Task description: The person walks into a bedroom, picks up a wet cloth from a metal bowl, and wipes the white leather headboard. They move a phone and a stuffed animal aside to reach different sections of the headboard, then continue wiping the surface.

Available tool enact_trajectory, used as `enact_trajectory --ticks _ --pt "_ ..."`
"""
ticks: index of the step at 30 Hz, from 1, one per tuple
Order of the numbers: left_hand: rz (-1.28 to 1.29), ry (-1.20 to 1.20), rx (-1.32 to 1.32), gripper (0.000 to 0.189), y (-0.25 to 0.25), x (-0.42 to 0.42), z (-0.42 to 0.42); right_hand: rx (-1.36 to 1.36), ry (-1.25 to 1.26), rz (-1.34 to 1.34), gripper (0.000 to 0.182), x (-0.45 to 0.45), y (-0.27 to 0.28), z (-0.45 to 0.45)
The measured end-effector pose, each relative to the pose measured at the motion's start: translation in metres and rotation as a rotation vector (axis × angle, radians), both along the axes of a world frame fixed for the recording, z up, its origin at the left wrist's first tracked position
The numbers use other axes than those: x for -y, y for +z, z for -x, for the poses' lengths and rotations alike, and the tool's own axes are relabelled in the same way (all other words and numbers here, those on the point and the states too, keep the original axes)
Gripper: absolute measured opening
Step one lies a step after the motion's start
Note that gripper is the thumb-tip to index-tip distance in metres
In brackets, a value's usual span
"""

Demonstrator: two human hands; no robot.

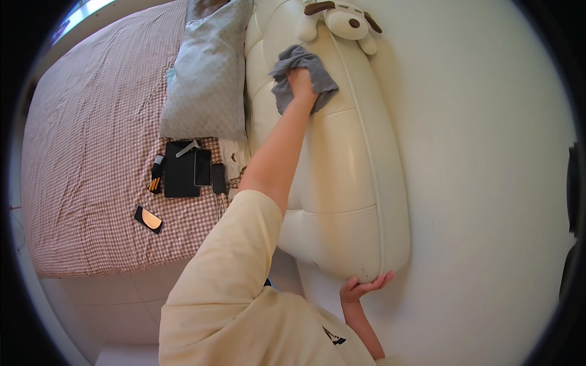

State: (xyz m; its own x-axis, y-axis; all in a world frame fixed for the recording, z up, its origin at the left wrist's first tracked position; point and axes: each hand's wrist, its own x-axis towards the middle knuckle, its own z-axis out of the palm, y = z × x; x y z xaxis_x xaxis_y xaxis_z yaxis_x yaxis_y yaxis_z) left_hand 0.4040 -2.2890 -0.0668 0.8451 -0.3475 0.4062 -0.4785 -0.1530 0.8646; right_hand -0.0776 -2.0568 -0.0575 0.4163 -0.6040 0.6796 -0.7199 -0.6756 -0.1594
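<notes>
My left hand (302, 81) is closed on a bunched grey cloth (324, 82), which lies against the upper part of a cream padded headboard (339, 155) with a smooth, leather-like cover. The cloth hides some of the fingers. At the headboard's near lower corner, my right hand (366, 289) rests with thumb and fingers spread against the cover and holds nothing. Small dark marks show on the cover just above it. A cream plush dog (345, 23) with brown ears lies over the headboard's far end, beyond the cloth.
Left of the headboard is a bed with a checked cover (100, 137) and a grey pillow (206, 82). On it lie a black tablet (176, 169), several phones, one of them apart (149, 219), cables and a black-and-orange item (156, 174). A pale wall (476, 160) stands right.
</notes>
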Motion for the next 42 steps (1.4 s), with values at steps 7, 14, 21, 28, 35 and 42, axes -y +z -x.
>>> enact_trajectory --ticks 7,14,21,28,35,42 --pt "0.180 -0.341 -0.452 0.040 -0.088 -0.112 0.187 0.030 -0.004 0.006 0.072 0.000 -0.005 -0.001" --pt "0.070 -0.632 0.069 0.042 0.048 -0.081 0.128 0.041 -0.001 -0.017 0.070 -0.005 0.008 0.001" --pt "-0.340 -0.274 0.681 0.023 0.043 0.017 -0.065 0.025 0.015 0.055 0.071 -0.005 -0.002 -0.019" --pt "0.012 -0.658 0.130 0.037 0.043 -0.019 0.018 0.067 -0.032 0.102 0.069 0.000 -0.006 -0.023" --pt "-0.098 -1.184 0.744 0.042 0.076 -0.138 0.126 0.074 -0.018 0.108 0.066 -0.006 -0.002 -0.025" --pt "-0.544 -0.779 0.763 0.031 0.119 -0.002 -0.017 0.066 -0.036 0.127 0.066 -0.007 -0.003 -0.027"
